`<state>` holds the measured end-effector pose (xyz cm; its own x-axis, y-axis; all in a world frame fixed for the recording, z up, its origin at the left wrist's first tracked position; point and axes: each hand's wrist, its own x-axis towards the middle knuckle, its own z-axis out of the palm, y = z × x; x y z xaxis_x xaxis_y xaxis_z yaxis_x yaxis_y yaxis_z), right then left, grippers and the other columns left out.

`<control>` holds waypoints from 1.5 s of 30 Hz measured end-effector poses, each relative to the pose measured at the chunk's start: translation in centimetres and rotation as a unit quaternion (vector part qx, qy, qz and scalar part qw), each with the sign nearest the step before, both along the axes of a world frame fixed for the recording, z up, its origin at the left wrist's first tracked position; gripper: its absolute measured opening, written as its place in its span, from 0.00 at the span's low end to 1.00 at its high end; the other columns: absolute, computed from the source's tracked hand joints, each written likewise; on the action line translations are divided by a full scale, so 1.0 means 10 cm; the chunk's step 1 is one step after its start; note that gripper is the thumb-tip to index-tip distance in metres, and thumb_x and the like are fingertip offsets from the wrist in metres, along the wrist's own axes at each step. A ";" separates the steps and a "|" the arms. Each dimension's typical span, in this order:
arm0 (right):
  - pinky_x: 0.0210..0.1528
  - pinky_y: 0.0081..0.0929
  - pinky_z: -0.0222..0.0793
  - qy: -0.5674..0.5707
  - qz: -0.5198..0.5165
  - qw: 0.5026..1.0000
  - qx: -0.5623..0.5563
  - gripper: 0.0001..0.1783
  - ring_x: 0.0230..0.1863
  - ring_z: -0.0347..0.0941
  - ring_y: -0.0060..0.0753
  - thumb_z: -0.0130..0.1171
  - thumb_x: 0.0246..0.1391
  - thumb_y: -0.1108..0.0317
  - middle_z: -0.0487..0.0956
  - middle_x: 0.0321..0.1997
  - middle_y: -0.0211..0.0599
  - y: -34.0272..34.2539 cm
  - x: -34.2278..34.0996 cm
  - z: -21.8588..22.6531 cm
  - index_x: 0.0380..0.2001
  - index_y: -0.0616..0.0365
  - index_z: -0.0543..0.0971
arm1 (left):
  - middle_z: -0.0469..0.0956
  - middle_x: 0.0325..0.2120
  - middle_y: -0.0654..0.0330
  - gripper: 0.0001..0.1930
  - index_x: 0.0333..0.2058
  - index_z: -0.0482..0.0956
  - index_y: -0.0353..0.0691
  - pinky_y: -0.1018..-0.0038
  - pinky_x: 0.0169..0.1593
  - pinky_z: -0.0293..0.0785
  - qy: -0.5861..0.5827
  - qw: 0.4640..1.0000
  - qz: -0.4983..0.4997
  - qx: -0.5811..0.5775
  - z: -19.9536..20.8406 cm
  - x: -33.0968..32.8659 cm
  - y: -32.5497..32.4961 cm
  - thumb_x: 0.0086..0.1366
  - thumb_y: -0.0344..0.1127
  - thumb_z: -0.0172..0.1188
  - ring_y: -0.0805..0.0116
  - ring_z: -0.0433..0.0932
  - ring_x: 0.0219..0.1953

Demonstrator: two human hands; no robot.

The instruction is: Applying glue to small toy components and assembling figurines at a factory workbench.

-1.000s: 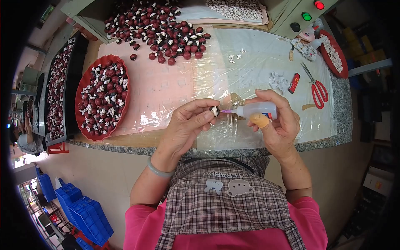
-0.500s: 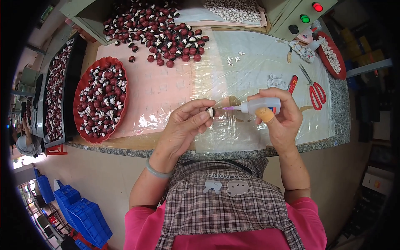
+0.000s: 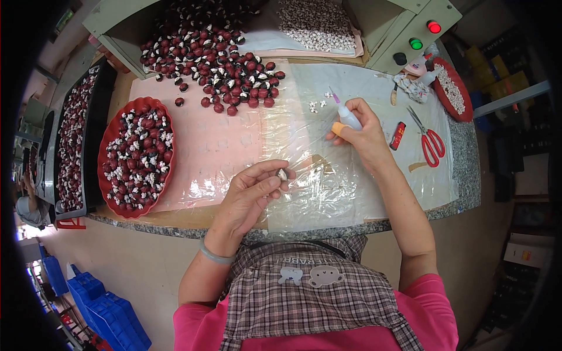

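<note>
Left hand (image 3: pixel 249 196) fingers pinch a small bead (image 3: pixel 283 174); right hand (image 3: pixel 363 131) fingers clamp a glue bottle (image 3: pixel 346 114).

small white piece (image 3: pixel 283 174): pinched at fingertips, above clear film | glue bottle (image 3: pixel 346 114): white, purple tip up-left

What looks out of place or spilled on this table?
A few dark red pieces lie loose on the pink mat, away from the big pile and outside the red tray. Some tiny white bits are scattered on the clear plastic sheet. Nothing looks damaged.
</note>
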<state>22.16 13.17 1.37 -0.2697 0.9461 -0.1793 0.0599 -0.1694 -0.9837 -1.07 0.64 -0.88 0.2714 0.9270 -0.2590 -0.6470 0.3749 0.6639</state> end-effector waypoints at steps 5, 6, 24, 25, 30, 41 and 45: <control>0.38 0.29 0.73 -0.296 0.016 0.945 0.140 0.11 0.38 0.78 0.35 0.60 0.50 0.73 0.76 0.35 0.40 0.23 -0.25 -0.03 0.39 0.60 0.75 | 0.78 0.42 0.55 0.16 0.51 0.74 0.33 0.83 0.42 0.72 0.004 1.000 0.005 -0.010 -0.01 -0.01 0.01 0.64 0.26 0.56 0.76 0.76 0.38; 0.39 0.33 0.72 -0.319 0.034 0.919 0.228 0.11 0.38 0.77 0.39 0.61 0.49 0.74 0.76 0.36 0.40 0.27 -0.28 -0.06 0.37 0.60 0.76 | 0.78 0.42 0.55 0.16 0.51 0.75 0.34 0.83 0.42 0.72 0.006 1.000 0.004 -0.011 0.00 -0.02 0.01 0.64 0.26 0.56 0.76 0.76 0.38; 0.34 0.27 0.71 -0.353 0.147 0.892 0.242 0.09 0.30 0.75 0.31 0.61 0.48 0.76 0.78 0.31 0.37 0.25 -0.18 0.16 0.35 0.63 0.77 | 0.78 0.39 0.53 0.16 0.51 0.73 0.32 0.85 0.35 0.70 0.047 0.999 0.024 -0.007 0.01 0.07 -0.01 0.65 0.29 0.56 0.78 0.74 0.33; 0.29 0.24 0.71 -0.327 0.132 0.928 0.123 0.08 0.26 0.75 0.25 0.61 0.49 0.75 0.78 0.28 0.35 0.17 -0.19 0.19 0.34 0.63 0.77 | 0.78 0.39 0.54 0.16 0.51 0.73 0.33 0.85 0.33 0.69 0.063 0.998 0.021 -0.003 -0.01 0.07 -0.02 0.66 0.30 0.55 0.78 0.74 0.32; 0.26 0.17 0.71 -0.030 0.118 0.992 -0.031 0.06 0.23 0.73 0.18 0.61 0.51 0.76 0.77 0.25 0.32 -0.37 -0.21 0.24 0.33 0.66 0.78 | 0.79 0.37 0.56 0.15 0.51 0.72 0.35 0.86 0.28 0.64 0.113 0.992 0.016 0.050 0.00 0.14 -0.03 0.68 0.31 0.53 0.81 0.69 0.28; 0.25 0.16 0.69 -0.009 0.085 0.996 -0.026 0.05 0.24 0.73 0.17 0.61 0.51 0.76 0.79 0.26 0.33 -0.77 -0.30 0.14 0.32 0.66 0.78 | 0.75 0.32 0.66 0.15 0.52 0.72 0.36 0.85 0.33 0.66 0.279 0.953 -0.006 0.116 0.10 0.22 -0.09 0.68 0.30 0.52 0.81 0.66 0.28; 0.25 0.16 0.70 -0.020 0.083 0.996 -0.017 0.05 0.23 0.73 0.17 0.61 0.51 0.76 0.79 0.26 0.32 -0.82 -0.31 0.14 0.32 0.65 0.78 | 0.76 0.32 0.62 0.16 0.52 0.72 0.35 0.81 0.34 0.69 0.331 0.933 0.001 0.141 0.07 0.24 -0.11 0.66 0.28 0.54 0.78 0.70 0.29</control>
<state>19.05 4.93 2.81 -0.4137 0.8823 -0.2243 0.1296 -0.1868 -0.9738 1.30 -0.45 -0.21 0.1373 0.9837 -0.1161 -0.0616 0.1254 0.9902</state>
